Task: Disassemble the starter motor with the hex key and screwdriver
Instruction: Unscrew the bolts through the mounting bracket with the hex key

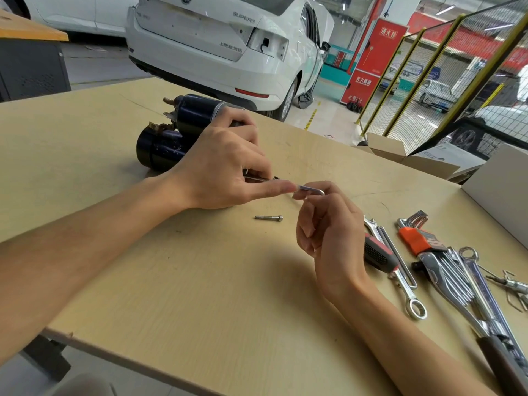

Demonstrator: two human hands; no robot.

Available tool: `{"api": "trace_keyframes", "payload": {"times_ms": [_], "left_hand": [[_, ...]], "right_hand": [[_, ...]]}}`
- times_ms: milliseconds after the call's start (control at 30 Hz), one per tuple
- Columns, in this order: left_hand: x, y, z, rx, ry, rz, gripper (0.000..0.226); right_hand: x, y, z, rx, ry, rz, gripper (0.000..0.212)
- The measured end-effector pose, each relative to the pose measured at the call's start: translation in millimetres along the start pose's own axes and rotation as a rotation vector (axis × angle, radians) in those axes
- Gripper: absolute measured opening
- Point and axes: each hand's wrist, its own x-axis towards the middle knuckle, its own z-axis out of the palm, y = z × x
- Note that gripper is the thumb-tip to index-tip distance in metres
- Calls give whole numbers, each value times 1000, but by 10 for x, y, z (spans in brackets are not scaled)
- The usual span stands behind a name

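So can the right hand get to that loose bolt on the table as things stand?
Probably yes. The bolt lies in the open just left of the right hand, nothing over it. But that hand's fingers pinch the hex key, so it would likely need to let go first.

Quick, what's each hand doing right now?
Left hand: pinches the hex key.
Right hand: pinches the hex key's bent end.

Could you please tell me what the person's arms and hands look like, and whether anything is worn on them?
Both forearms are bare as far as the frame shows: no sleeves, gloves, watch, rings or bracelets are visible on the left hand or the right hand. Fingernails are short and unpainted. No markings show.
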Motion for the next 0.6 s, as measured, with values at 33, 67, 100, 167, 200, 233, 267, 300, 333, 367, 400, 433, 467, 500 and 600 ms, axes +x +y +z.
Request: {"api": "trace_keyframes", "payload": {"times_ms": [33,67,100,167,200,233,267,300,333,367,400,433,467,500,600], "left_hand": [[-1,0,0,2,1,-4,41],[-2,2,1,4,2,-8,41],[-1,4,1,7,3,-11,41],[1,5,-1,9,2,-13,41],[1,7,-2,8,0,-13,42],[2,10,-3,7,-3,-13,42],[2,11,-6,5,-6,-14,43],[2,12,-8,5,-8,-14,43],[0,15,-9,8,-9,-12,43],[-1,16,-13,12,-10,-11,42],[-3,17,-15,14,-12,-12,42],[-5,17,-19,13,-13,-15,42],[-6,18,-22,10,-13,-17,42],[-7,20,-23,6,-14,-19,43],[-9,24,-26,2,-23,-27,44]], "right_hand": [[-3,-1,2,5,18,11,27],[-2,-3,2,9,38,26,27],[-2,-6,0,7,57,44,25],[4,-8,4,-17,78,75,23],[8,-7,7,-32,81,88,23],[11,-5,8,-39,81,97,25],[15,-9,12,-37,79,108,29],[17,-15,13,-23,74,121,35],[19,-25,13,5,63,132,43],[19,-33,13,41,43,132,50],[17,-38,13,74,18,121,53],[17,-38,11,95,-10,103,52],[16,-37,10,105,-37,87,49],[15,-32,8,107,-58,75,45],[9,-19,-3,98,-84,32,30]]}}
